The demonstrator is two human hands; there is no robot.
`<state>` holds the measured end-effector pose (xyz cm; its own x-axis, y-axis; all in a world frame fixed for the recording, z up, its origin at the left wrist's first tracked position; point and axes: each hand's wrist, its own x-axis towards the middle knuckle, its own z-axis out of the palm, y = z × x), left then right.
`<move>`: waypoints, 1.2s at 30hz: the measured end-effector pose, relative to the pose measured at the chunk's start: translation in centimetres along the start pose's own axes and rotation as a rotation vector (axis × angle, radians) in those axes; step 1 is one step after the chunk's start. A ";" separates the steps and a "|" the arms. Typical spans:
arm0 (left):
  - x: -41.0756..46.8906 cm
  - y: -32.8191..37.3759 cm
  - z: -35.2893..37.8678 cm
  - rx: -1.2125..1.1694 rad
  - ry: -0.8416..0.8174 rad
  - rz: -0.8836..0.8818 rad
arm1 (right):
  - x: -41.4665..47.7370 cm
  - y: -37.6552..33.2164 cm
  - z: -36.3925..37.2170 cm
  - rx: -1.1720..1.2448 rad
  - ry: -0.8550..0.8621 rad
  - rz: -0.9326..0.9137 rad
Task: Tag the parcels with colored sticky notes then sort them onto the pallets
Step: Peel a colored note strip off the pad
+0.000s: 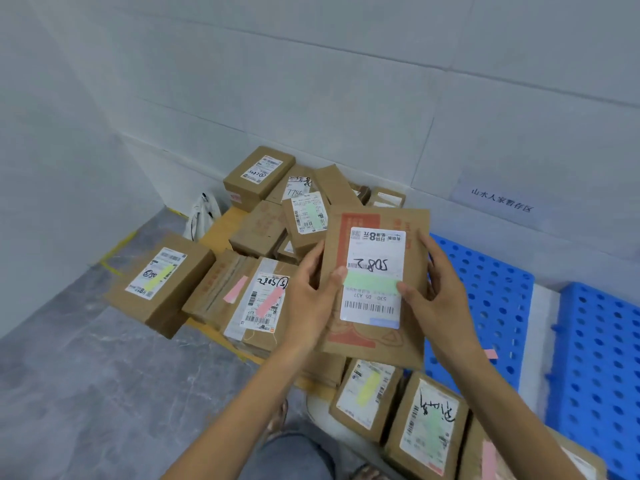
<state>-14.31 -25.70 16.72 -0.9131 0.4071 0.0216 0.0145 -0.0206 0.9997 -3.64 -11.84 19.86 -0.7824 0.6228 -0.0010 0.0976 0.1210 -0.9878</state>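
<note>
Tagging, gripping parcel point(412, 327) in left hand point(308, 306) and right hand point(440, 296), both curled round its edges, pressing green sticky note point(372, 284) between thumbs, ideally smoothing outward.

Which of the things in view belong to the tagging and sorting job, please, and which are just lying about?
Part of the job: held parcel, gripped by the left hand and right hand; green sticky note on it; tagged parcels in the pile; blue pallets.
Lying about: white bag by the wall; paper sign on the wall.
</note>
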 end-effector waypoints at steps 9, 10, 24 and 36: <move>12.9 6.1 -15.6 0.031 -0.029 0.075 | 9.7 -7.2 15.7 0.086 -0.152 -0.120; 14.8 6.2 -17.7 0.027 -0.047 0.069 | 11.1 -7.5 17.8 0.095 -0.163 -0.108; 35.2 -1.6 -36.1 0.160 -0.117 -0.358 | 25.6 -2.5 41.4 0.173 -0.257 0.374; 41.0 -6.9 -36.3 0.225 -0.296 -0.633 | 27.6 2.6 44.2 0.261 -0.089 0.647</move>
<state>-66.68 -42.01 10.19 -0.6267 0.5088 -0.5903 -0.3671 0.4753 0.7995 -52.19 -28.52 10.38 -0.6652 0.4402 -0.6031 0.4183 -0.4493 -0.7894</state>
